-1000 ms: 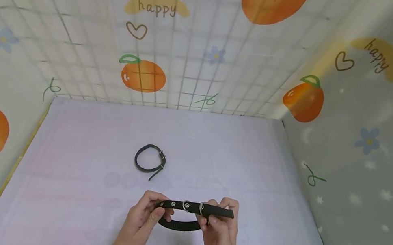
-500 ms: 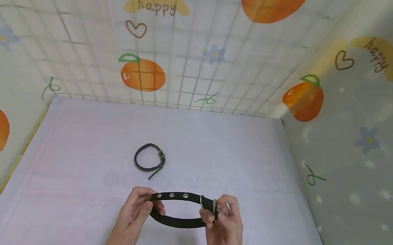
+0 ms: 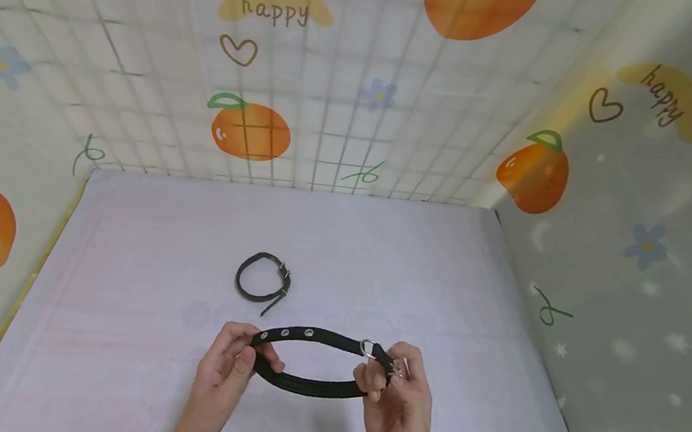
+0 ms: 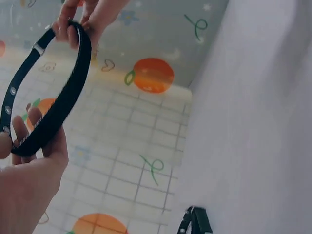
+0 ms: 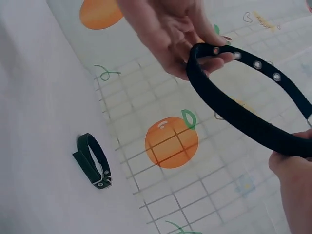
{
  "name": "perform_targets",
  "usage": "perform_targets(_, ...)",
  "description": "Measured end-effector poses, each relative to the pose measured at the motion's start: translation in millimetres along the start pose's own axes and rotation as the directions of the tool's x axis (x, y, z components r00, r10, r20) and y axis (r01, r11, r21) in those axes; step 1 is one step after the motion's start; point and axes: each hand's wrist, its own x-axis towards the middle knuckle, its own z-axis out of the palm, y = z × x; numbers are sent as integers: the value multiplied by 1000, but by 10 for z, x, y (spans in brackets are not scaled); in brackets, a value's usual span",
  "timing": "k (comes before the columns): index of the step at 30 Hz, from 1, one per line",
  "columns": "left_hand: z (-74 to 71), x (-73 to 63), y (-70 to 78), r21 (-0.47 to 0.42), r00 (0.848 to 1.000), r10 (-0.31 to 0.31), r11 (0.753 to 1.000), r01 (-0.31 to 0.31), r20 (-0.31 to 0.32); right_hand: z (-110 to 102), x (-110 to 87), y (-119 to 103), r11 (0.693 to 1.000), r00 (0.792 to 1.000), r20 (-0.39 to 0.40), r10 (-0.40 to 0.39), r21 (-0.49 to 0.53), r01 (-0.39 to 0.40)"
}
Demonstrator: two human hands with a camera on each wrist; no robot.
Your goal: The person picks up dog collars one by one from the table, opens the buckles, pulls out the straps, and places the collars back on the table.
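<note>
Between my two hands a black collar (image 3: pixel 315 387) is held up as a wide loop, with metal eyelets along its far side and a metal ring and buckle at its right end. My left hand (image 3: pixel 222 370) pinches the loop's left end between thumb and fingers. At the buckle end, my right hand (image 3: pixel 397 402) grips the strap, fingers curled round it. The left wrist view shows the collar (image 4: pixel 61 105) from its broad plain side. In the right wrist view the eyelets of the collar (image 5: pixel 243 124) run away from my left hand (image 5: pixel 183 36).
Beyond my hands a second, smaller black collar (image 3: pixel 238 282) lies buckled in a ring on the white-covered table (image 3: pixel 143 234), its strap end sticking out. Patterned curtains (image 3: pixel 334 99) with oranges hang behind the table and at both sides, a wire grid showing through at the back.
My hands have moved apart, the left one leftward, stretching the collar into a wider loop. Its buckle end has turned in my right hand, and the strap end that stuck out there no longer shows.
</note>
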Motion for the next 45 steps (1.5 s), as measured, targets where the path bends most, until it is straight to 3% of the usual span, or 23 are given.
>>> perform_targets(5,-45,-9,-11,-205,998,-42,977,50,44,-33,26,-7,996,998,40,-40,86,36)
perform_targets(9,-70,-8,-14,-296,996,-76,951,86,46,-64,30,-20,993,999,14,-43,107,41)
perform_targets(14,-108,-7,-1,-364,991,-132,924,121,-5,-90,20,-50,992,991,-129,-30,117,45)
perform_targets(19,-131,-13,-16,-393,973,-211,906,158,-94,-85,44,-64,994,946,-323,21,112,16)
perform_targets(23,-134,-10,-47,-431,964,-196,897,102,-180,-88,89,-49,999,913,-408,25,54,-3)
perform_targets(24,-137,-7,-54,-436,956,-199,895,88,-215,-94,98,-47,1000,906,-423,22,20,-15)
perform_targets(26,-148,6,-61,-432,924,-235,898,87,-302,-126,115,-31,998,896,-444,9,-52,-35)
perform_targets(31,-230,62,-47,-408,789,-375,896,175,-486,-245,156,-3,983,866,-499,-1,-158,-90)
perform_targets(34,-320,87,-34,-400,736,-411,893,206,-539,-323,193,-15,976,839,-543,20,-172,-135)
perform_targets(36,-383,98,-28,-384,715,-418,896,222,-560,-376,220,-29,969,814,-579,39,-176,-172)
perform_targets(39,-466,112,-28,-342,701,-417,904,256,-578,-448,255,-43,954,790,-611,55,-201,-222)
perform_targets(45,-632,130,-53,-262,674,-398,917,300,-622,-597,302,-8,911,786,-617,43,-299,-285)
